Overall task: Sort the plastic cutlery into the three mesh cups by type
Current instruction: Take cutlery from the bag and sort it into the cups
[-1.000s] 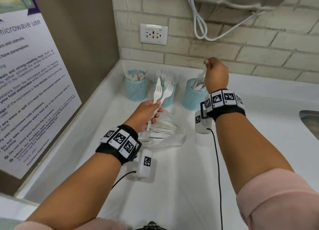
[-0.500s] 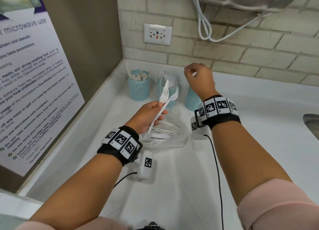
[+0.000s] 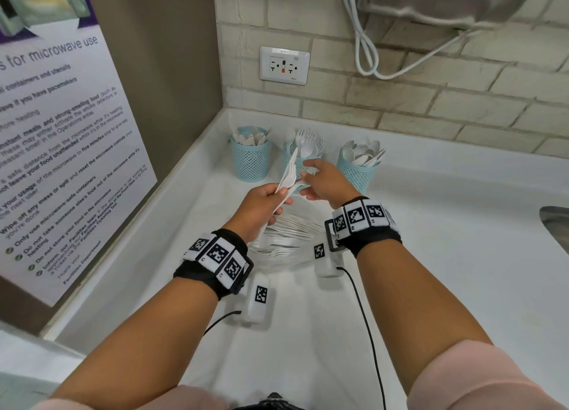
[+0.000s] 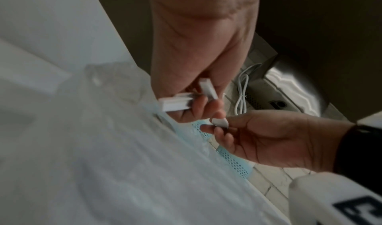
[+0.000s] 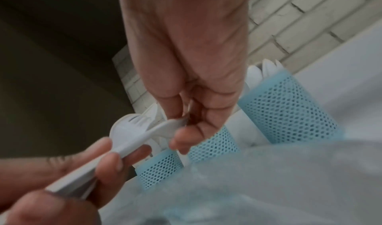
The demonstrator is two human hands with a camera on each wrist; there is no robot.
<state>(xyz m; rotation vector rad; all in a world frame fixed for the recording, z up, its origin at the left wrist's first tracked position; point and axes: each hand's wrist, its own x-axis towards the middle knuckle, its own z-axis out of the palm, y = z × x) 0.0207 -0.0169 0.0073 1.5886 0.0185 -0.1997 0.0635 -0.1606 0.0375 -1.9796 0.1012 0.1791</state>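
The left hand (image 3: pixel 261 205) grips a small bunch of white plastic forks (image 3: pixel 289 172) by their handles, above the worktop (image 3: pixel 431 255) and in front of the middle of 3 blue mesh cups (image 3: pixel 251 160). The right hand (image 3: pixel 326 183) pinches the head of 1 fork between thumb and fingers (image 5: pixel 181 140). More cutlery lies in a clear bag (image 3: pixel 277 249) below.

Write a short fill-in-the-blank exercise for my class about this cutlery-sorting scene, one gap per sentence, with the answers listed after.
1. The number of blue mesh cups standing by the brick wall is ____.
2. The left hand holds a bunch of white plastic ____.
3. The right hand pinches one piece from the bunch held in the ____ hand.
4. The right-hand cup is filled with ____.

Answers: three; forks; left; spoons
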